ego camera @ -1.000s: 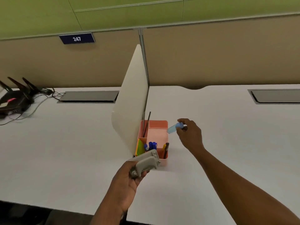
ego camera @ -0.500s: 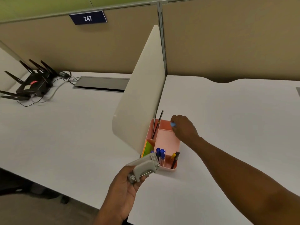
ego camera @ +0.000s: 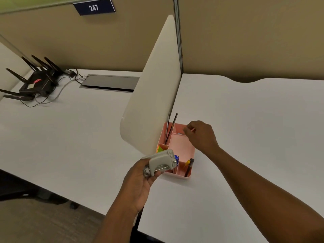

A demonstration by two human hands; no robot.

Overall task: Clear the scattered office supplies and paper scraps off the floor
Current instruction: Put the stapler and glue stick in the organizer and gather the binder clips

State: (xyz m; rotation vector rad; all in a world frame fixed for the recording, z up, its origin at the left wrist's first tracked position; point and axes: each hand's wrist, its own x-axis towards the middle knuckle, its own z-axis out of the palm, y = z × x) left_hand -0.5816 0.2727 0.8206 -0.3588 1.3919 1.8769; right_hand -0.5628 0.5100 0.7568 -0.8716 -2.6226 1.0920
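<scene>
A pink desk organizer stands on the white desk against the divider. Two dark pencils lean in its back left slot. Green sticky notes, blue pens and a black marker fill its near slots. My left hand grips a grey hole punch just in front of the organizer's near left corner. My right hand hovers over the back right slot, fingers loosely apart and holding nothing. A small light blue item lies in that slot, mostly hidden by the rim.
A cream divider panel splits the two white desks. A black router with antennas and cables sits far left, beside a grey cable hatch. Carpeted floor shows below the left desk's front edge.
My right hand carried the light blue item over the organizer's back slot and let it go there. The view shifted left and down. The left hand kept hold of the hole punch.
</scene>
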